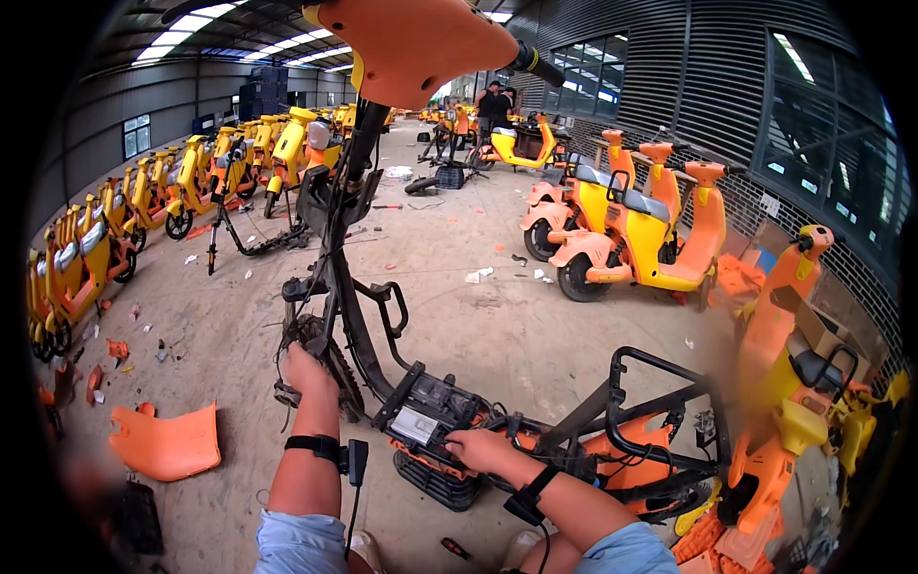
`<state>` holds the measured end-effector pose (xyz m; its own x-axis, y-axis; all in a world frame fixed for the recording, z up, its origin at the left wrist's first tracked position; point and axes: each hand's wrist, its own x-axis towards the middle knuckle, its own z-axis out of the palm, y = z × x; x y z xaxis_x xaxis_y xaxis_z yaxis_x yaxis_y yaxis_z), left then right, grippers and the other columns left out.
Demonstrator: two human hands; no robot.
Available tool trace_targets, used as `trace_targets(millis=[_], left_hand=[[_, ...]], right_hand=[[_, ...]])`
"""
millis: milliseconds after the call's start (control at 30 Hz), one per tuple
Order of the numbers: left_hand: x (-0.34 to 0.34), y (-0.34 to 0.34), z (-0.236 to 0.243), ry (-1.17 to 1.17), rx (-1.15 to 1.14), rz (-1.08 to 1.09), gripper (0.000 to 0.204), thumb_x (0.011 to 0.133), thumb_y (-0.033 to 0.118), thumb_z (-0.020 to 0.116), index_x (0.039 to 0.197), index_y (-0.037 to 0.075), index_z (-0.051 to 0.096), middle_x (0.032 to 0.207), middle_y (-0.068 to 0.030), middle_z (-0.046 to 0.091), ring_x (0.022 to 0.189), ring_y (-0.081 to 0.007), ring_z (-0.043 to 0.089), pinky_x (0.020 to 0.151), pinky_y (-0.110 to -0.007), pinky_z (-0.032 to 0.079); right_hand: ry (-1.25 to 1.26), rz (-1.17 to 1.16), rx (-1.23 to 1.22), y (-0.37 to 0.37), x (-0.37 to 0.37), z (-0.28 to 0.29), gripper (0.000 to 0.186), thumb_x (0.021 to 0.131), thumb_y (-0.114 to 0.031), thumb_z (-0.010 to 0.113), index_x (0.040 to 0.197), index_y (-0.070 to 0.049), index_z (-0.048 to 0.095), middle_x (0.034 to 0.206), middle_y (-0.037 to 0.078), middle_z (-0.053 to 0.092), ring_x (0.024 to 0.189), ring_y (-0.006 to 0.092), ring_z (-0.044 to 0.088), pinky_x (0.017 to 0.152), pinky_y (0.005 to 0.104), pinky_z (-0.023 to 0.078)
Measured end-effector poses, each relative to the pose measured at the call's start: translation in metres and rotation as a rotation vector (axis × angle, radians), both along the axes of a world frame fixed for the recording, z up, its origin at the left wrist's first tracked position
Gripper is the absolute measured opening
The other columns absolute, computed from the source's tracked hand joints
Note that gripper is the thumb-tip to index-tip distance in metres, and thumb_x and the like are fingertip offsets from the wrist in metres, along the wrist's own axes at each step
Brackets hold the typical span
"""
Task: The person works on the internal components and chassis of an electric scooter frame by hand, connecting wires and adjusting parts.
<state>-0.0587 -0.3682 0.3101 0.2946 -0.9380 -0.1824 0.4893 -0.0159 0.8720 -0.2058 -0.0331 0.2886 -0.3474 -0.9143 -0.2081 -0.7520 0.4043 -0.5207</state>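
Observation:
A stripped electric scooter frame (354,325) stands in front of me, with an orange front cover (411,48) still on its handlebar. My left hand (308,371) is at the front fork beside the front wheel (346,378); its fingers are mostly hidden there. On the footboard section sits a silver metal box (415,426) among black parts and wires. Close to that box's right edge, my right hand (470,450) has its fingers pinched together. What lies between them is too small to make out. A black tubular rack (660,359) rises at the frame's rear.
A loose orange panel (172,442) lies on the floor at left. Near my feet is a screwdriver (455,548). Yellow-orange scooters (660,225) stand at right, with rows more at left. Another stripped frame (249,244) stands beyond. Two people (492,103) are far back.

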Motion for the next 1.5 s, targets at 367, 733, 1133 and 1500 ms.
trace_targets(millis=[367, 733, 1133, 1500], left_hand=[[0.009, 0.018, 0.008, 0.144, 0.016, -0.326, 0.016, 0.094, 0.024, 0.055, 0.084, 0.012, 0.054, 0.063, 0.0032, 0.041, 0.043, -0.0096, 0.034, 0.041, -0.028, 0.028], [0.056, -0.01, 0.029, 0.222, 0.207, -0.913, 0.007, 0.096, 0.018, 0.061, 0.094, 0.013, 0.057, 0.062, 0.0063, 0.038, 0.043, -0.0058, 0.027, 0.039, -0.023, 0.02], [0.062, 0.002, 0.036, -1.147, -0.352, -0.718, 0.076, 0.091, 0.069, 0.057, 0.093, -0.005, 0.072, 0.086, -0.0252, 0.07, 0.089, -0.0351, 0.072, 0.078, -0.047, 0.055], [0.069, -0.006, 0.013, -1.392, -0.463, -0.79, 0.069, 0.081, 0.064, 0.074, 0.087, -0.005, 0.071, 0.082, -0.0245, 0.07, 0.083, -0.0405, 0.07, 0.075, -0.046, 0.054]], right_hand=[[0.306, 0.147, -0.034, -0.024, 0.017, -0.049, 0.024, 0.095, -0.027, 0.06, 0.099, -0.006, 0.069, 0.09, 0.018, 0.072, 0.086, 0.0387, 0.071, 0.073, 0.0507, 0.057], [0.4, 0.161, 0.133, -0.044, 0.015, -0.076, 0.031, 0.096, -0.033, 0.058, 0.106, -0.005, 0.068, 0.098, 0.019, 0.073, 0.092, 0.0376, 0.072, 0.076, 0.0494, 0.058], [0.309, 0.148, 0.141, -0.054, 0.004, -0.054, 0.024, 0.09, -0.026, 0.06, 0.101, -0.007, 0.07, 0.087, 0.017, 0.074, 0.081, 0.0368, 0.073, 0.066, 0.0505, 0.056], [0.35, 0.181, 0.089, -0.044, 0.002, -0.072, 0.027, 0.092, -0.028, 0.058, 0.104, -0.006, 0.069, 0.089, 0.018, 0.073, 0.081, 0.0379, 0.072, 0.066, 0.0511, 0.057]])
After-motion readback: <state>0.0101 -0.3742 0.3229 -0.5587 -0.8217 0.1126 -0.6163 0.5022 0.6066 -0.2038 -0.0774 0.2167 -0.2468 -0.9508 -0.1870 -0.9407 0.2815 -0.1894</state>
